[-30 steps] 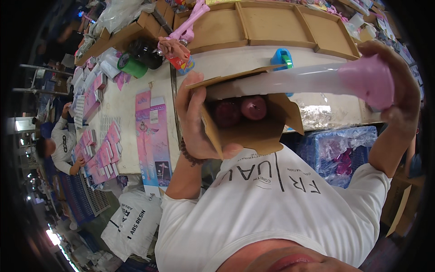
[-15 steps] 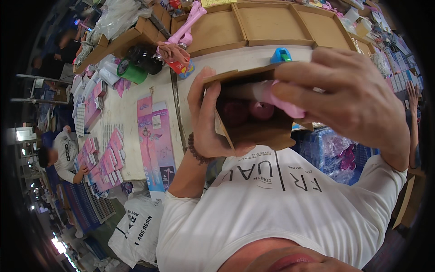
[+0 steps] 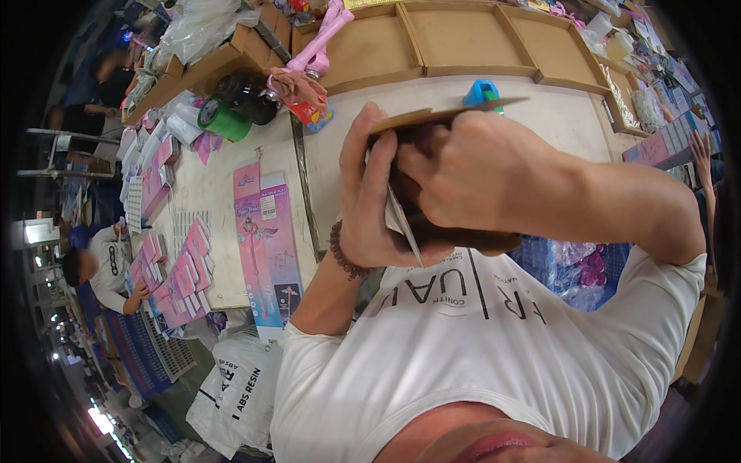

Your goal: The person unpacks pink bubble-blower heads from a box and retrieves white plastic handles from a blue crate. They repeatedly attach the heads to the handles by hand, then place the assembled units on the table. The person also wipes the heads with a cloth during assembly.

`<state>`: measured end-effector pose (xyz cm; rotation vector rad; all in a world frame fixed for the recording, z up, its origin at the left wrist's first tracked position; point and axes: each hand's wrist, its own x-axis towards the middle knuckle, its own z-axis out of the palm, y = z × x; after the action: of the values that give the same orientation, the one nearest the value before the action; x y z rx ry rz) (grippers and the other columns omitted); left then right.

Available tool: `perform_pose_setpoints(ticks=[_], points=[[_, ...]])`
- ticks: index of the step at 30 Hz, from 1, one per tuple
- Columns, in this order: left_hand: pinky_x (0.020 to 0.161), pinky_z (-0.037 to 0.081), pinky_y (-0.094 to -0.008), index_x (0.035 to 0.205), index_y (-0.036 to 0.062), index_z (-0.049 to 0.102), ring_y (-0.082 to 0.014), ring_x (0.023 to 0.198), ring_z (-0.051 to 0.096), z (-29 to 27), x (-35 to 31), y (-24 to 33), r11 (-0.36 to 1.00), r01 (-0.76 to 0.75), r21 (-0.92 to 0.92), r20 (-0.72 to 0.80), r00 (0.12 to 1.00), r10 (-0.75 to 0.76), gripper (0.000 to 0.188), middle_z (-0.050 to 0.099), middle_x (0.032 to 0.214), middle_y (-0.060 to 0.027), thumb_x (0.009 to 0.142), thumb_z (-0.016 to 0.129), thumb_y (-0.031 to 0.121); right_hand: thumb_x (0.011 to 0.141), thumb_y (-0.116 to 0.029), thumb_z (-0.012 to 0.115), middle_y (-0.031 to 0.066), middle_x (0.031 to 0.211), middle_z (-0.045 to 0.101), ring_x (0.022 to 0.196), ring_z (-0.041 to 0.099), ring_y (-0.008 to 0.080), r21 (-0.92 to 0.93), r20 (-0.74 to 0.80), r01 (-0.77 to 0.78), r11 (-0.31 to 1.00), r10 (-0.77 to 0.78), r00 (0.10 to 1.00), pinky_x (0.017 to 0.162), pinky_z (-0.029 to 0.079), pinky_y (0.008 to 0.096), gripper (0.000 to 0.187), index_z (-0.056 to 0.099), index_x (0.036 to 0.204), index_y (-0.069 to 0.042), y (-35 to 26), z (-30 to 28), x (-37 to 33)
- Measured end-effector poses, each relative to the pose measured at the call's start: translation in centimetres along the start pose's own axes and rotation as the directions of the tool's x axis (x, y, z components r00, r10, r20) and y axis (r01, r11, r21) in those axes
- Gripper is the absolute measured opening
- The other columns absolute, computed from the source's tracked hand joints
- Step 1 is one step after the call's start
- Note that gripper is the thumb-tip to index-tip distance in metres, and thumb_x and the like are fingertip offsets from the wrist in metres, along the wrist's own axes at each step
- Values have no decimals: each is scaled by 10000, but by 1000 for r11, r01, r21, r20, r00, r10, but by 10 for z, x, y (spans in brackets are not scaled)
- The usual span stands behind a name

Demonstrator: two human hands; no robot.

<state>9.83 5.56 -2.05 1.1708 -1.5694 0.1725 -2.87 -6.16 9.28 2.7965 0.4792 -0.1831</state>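
Observation:
Raised in front of my chest is an open cardboard box (image 3: 475,238), brown inside, with its mouth and loose flaps turned up toward me. Around its left side my left hand (image 3: 363,189) is closed, the thumb below and the fingers along the wall. My right hand (image 3: 478,174) reaches over the mouth from the right, its curled fingers partly inside. Whatever those fingers hold is hidden by the hand and the dark interior. On the table to the left lie long flat pink-and-blue printed cartons (image 3: 266,247).
A blue-and-green tape dispenser (image 3: 483,92) stands just beyond the box. Shallow cardboard trays (image 3: 471,38) line the far edge. At the far left are green tape (image 3: 224,119), a dark jar (image 3: 248,99) and pink wands (image 3: 316,46). Another person (image 3: 104,258) handles printed cards at left.
My right hand has moved left and down into the box mouth; the pink piece it held is now out of sight. The box has shifted and tilted slightly, its upper flap sticking out right.

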Motion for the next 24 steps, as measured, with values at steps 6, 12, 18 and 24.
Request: perform_pose_setpoints(ticks=[6,12,18,24], points=[[1069,296,-488,1391,-23,323,-404,1304,325,-1,-1,-15,998,11,-68,-72,997,-16,1070,247,1430,-280,632,758,594,730,-149,618,64,804,638,693,667,231,52,-135,-47,998,53,989,596,546,339,143,675,824,-58,14,7,12],[1073,291,-493,1391,-11,334,-400,1303,328,-5,3,-24,998,-16,-65,-87,996,11,1065,260,1419,-272,629,759,600,750,-112,591,104,763,626,646,657,255,183,-53,-28,983,39,998,575,542,338,130,639,844,-37,29,10,12],[1049,314,-491,1366,-2,381,-412,1286,351,-7,6,-20,999,29,35,-86,996,-26,1018,289,1400,-278,634,757,598,701,-90,632,108,664,640,662,659,271,249,-112,-22,968,51,992,589,533,359,52,646,734,-53,36,12,14],[1032,329,-479,1313,9,448,-411,1260,385,0,12,-32,1000,-10,-22,-113,994,7,935,316,1392,-264,643,755,586,717,-85,631,103,701,658,700,663,265,151,26,-44,987,41,999,600,531,352,57,662,764,-87,40,16,9]])
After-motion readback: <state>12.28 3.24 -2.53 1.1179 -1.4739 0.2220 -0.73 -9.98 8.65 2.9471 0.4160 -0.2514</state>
